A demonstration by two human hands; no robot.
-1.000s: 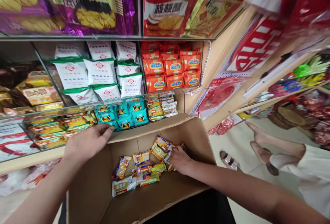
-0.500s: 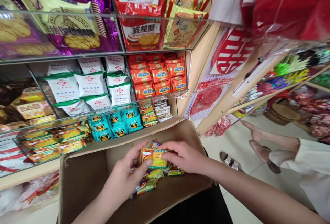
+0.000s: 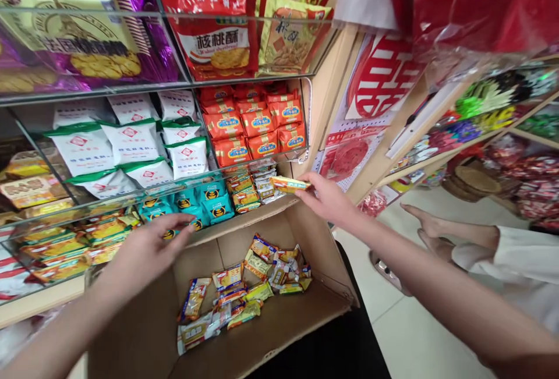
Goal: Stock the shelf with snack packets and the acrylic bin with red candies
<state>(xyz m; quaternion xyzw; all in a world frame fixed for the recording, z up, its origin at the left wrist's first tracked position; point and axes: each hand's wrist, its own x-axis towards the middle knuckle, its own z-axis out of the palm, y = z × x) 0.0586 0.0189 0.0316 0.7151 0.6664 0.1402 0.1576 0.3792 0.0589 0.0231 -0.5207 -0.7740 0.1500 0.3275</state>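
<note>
My right hand (image 3: 325,197) pinches a yellow and orange snack packet (image 3: 289,184) by its right end, above the box's far edge and in front of the small silver packets (image 3: 265,186). Near the teal packets (image 3: 218,207), my left hand (image 3: 155,246) hangs over the far left edge of the cardboard box (image 3: 314,315), its fingers apart and nothing in them. Several loose wrapped snacks (image 3: 229,294) lie scattered on the bottom of the box.
Shelves with clear dividers hold white and green bags (image 3: 133,141), red packets (image 3: 257,120) and large cookie bags (image 3: 225,41). A red plastic bag (image 3: 471,6) hangs at upper right. Another person's bare feet (image 3: 430,227) show at right.
The right hand has carried the packet up and out of the box toward the shelf. My left hand has let go of it and moved up and left. The view has shifted slightly right.
</note>
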